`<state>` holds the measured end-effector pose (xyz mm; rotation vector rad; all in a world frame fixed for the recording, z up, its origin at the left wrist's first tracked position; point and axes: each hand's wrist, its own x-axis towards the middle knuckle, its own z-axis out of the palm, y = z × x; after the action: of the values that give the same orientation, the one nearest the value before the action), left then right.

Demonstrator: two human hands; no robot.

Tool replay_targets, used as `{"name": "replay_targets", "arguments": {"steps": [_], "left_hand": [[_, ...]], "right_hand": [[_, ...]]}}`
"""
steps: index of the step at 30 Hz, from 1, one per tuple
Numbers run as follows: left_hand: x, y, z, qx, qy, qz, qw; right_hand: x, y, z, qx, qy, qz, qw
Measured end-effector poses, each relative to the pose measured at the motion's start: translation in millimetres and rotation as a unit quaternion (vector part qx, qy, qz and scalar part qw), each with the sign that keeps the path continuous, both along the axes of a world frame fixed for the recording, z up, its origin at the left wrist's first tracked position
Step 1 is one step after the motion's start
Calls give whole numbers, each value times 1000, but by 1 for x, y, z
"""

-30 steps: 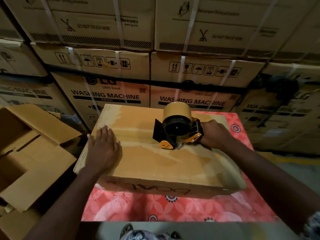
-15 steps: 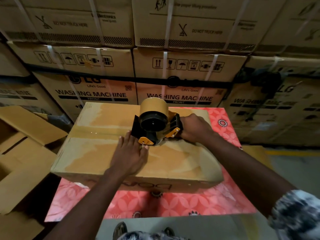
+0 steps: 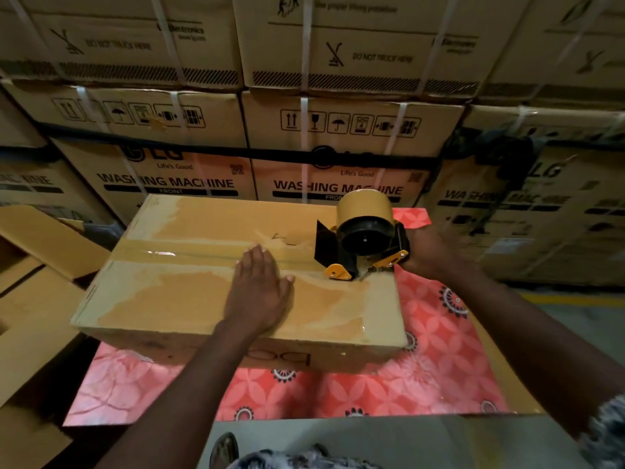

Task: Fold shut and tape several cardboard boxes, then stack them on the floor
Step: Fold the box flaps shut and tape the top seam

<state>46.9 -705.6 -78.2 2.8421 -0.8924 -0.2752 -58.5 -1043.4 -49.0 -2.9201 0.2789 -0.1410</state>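
Stacked washing-machine cartons wall off the back of a dim storeroom, and in front of them a surface under a red flowered cloth carries the cardboard box, lying flat with its flaps folded down. A glossy tape strip runs along the centre seam from the left end toward the tape dispenser, which sits at the box's right edge. The right hand is wrapped round the dispenser's handle. The left hand lies flat with fingers straight, pressing on the box top across the strip, just left of the dispenser. The step looks like finishing the seam. To do it well, the tape should probably run over the right edge and partway down the side before the blade is tipped in to cut, while the flat palm holds the flaps level and stops the box sliding on the cloth. Rubbing the strip down afterwards would help it stick.
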Motion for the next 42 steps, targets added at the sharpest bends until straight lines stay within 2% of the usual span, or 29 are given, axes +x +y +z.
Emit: {"name": "replay_targets", "arguments": {"steps": [6, 12, 16, 19, 23, 26, 29, 34, 42], "left_hand": [[-36, -57, -4, -7, 8, -106, 994], [-34, -56, -8, -3, 11, -102, 995], [-34, -56, -5, -8, 10, -98, 995], [-37, -56, -5, -7, 2, -99, 995], [-41, -61, -2, -36, -13, -89, 995], [-51, -78, 4, -76, -1, -151, 986], [-71, -109, 5, -45, 4, -208, 977], [-89, -138, -1, -13, 18, -201, 979], [-91, -139, 1, -32, 12, -180, 983]], "right_hand": [[0, -6, -6, 21, 6, 15, 1000], [-5, -5, 4, 25, -2, 40, 999], [-36, -31, 19, 13, -42, -3, 999], [-64, -56, 18, 8, -23, -63, 998], [-73, -52, 15, 48, -14, -61, 997], [-72, -50, 15, 51, -8, -65, 997], [-74, -56, 10, 51, 0, -81, 995], [-73, -57, 4, 52, -18, -70, 996], [-76, -55, -8, 105, -47, -96, 989]]}}
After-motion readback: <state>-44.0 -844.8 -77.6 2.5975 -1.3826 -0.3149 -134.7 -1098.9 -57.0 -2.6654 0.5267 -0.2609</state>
